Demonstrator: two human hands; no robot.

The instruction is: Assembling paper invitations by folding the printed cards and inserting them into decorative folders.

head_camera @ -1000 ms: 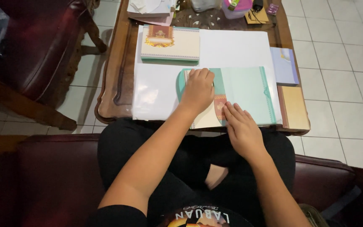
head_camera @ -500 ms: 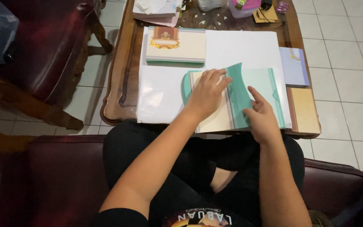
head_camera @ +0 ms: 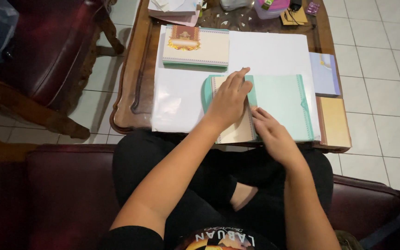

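While both hands press the mint-green envelope (head_camera: 281,104) at the counter's near edge

My left hand (head_camera: 230,99) and right hand (head_camera: 271,132) lie flat, holding nothing; uneven pressure could crease its cream card (head_camera: 234,132) crookedly.

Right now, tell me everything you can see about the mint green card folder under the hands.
The mint green paper card folder lies flat at the near edge of the wooden table, on a large white sheet. Its left end is rounded, and a patterned band runs down near its right edge. A cream insert sits in its left part. The left hand presses flat on that part; the right hand rests at the fold near the bottom edge.
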